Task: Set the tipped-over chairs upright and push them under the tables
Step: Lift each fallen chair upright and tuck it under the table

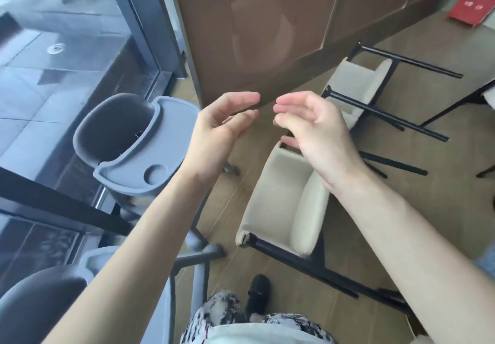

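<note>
Two cream chairs with black legs lie tipped over on the wooden floor. The near chair point(278, 199) is on its side just below my hands, its legs pointing right. The far chair point(359, 81) lies beyond it beside the brown table point(262, 22), legs also out to the right. My left hand point(222, 126) and my right hand point(310, 124) hover side by side above the near chair, fingers apart and curled toward each other, holding nothing and touching neither chair.
A grey high chair point(134, 140) with a tray stands at the left by the glass wall; a second one point(53, 298) is at the lower left. A red sign point(471, 3) leans at the top right. Black table legs point(455, 108) cross the right edge.
</note>
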Demonstrator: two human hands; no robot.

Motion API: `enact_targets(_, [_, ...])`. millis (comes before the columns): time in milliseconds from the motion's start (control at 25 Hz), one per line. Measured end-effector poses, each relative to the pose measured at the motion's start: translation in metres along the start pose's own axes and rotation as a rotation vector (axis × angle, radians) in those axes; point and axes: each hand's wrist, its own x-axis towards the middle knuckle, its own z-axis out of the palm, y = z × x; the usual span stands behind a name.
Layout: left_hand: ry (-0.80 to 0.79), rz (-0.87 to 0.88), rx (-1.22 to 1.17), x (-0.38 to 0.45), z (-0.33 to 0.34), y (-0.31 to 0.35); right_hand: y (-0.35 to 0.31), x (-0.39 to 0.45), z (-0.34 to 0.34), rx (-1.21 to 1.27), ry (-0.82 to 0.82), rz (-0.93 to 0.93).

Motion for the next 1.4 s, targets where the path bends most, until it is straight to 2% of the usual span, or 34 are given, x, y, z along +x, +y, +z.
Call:
enact_targets(360, [0.067, -0.089, 0.008, 0.059, 0.009, -0.002, 0.018, 0.061, -0.037, 0.142, -0.024, 0.096])
enact_targets(520, [-0.008, -0.113, 0.033, 0.099, 0.035, -0.009, 0.030, 0.072, -0.061, 0.188, 0.061, 0.133])
enact_targets(880, [-0.414, -0.096, 0.021, 0.234, 0.123, -0.016, 0.036, 0.136, -0.088, 0.272, 0.418, 0.239])
enact_targets(1040, [-0.682, -0.154, 0.009, 0.318, 0.160, -0.043, 0.042, 0.185, -0.078, 0.310, 0.673, 0.260])
enact_targets(1120, [-0.869, -0.205, 0.013, 0.350, 0.181, -0.057, 0.044, 0.202, -0.071, 0.326, 0.866, 0.306])
enact_targets(1240, [-1.065, -0.259, -0.049, 0.361, 0.203, -0.069, 0.041, 0.205, -0.069, 0.284, 1.018, 0.341])
enact_targets(1400, [-1.306, -0.337, -0.079, 0.329, 0.223, -0.082, 0.041, 0.177, -0.066, 0.283, 1.238, 0.375])
